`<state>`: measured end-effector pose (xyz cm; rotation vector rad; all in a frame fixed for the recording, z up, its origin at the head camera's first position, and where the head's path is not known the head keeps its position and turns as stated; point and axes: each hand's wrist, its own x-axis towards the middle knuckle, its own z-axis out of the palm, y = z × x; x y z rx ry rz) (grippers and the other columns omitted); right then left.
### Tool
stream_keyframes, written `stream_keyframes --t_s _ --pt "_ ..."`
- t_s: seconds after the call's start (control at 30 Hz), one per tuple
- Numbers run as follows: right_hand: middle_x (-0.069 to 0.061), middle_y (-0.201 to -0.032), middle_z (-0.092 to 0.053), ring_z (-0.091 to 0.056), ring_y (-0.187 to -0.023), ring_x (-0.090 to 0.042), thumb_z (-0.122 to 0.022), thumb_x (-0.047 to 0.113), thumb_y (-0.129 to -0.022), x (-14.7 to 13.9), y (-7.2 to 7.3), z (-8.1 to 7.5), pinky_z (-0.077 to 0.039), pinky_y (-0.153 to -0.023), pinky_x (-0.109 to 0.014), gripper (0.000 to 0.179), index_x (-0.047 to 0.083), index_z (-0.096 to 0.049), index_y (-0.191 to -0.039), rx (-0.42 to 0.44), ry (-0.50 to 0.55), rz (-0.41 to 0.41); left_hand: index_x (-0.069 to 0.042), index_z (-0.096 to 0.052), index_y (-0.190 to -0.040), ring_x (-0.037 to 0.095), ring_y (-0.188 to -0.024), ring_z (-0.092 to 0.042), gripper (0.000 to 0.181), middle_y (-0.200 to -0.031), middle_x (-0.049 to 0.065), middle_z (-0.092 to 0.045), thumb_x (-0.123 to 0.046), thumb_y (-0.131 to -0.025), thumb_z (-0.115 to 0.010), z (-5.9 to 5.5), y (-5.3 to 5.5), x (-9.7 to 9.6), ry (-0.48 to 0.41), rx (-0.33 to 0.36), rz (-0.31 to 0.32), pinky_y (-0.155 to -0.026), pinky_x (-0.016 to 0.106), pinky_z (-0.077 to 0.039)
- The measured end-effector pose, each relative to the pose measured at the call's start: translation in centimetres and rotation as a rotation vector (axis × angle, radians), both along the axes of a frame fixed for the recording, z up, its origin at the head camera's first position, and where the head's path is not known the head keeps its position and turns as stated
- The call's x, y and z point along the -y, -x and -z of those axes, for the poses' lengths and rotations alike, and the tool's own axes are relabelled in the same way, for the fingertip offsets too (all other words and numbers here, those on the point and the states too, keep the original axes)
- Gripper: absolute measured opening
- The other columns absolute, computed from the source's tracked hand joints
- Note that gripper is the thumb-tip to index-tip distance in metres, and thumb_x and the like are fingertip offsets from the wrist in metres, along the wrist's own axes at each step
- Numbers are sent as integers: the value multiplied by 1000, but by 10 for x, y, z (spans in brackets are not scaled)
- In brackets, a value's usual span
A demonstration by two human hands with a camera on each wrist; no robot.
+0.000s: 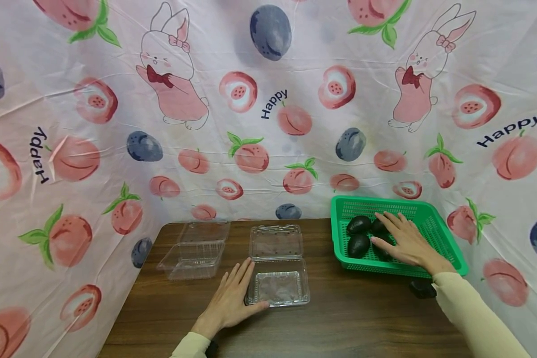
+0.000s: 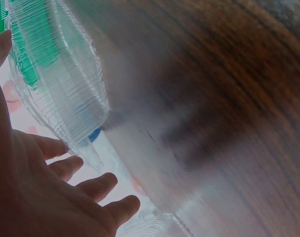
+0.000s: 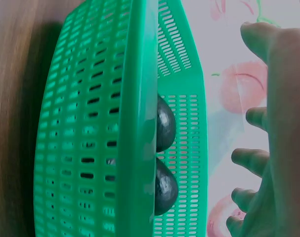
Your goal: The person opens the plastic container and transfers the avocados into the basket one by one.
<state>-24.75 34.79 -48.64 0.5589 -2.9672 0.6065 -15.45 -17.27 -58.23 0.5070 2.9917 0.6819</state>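
Observation:
My left hand is at the left side of an open clear plastic clamshell box, fingers extended and the thumb by its front edge. In the left wrist view the box's ribbed wall stands beside the spread fingers. My right hand hovers over a green plastic basket, fingers spread and holding nothing. Several dark, glossy avocados lie in the basket's left part, some partly hidden under that hand. The right wrist view shows two avocados behind the basket's rim.
A second open clear box stands at the table's left. The brown wooden table ends at a fruit-and-rabbit printed cloth behind and at both sides. A small black object shows by the right wrist.

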Motion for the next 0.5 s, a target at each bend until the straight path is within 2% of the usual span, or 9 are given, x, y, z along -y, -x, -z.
stream_keyframes --t_s 0.5 --pt "-32 -180 -34 -19 -167 -68 -70 51 -108 27 -18 1 -16 -131 -87 84 11 -40 -176 -107 12 0 -12 -19 -183 52 -174 -24 124 -191 12 -19 -87 -95 -66 2 2 2 -7 -3 7 -136 81 -21"
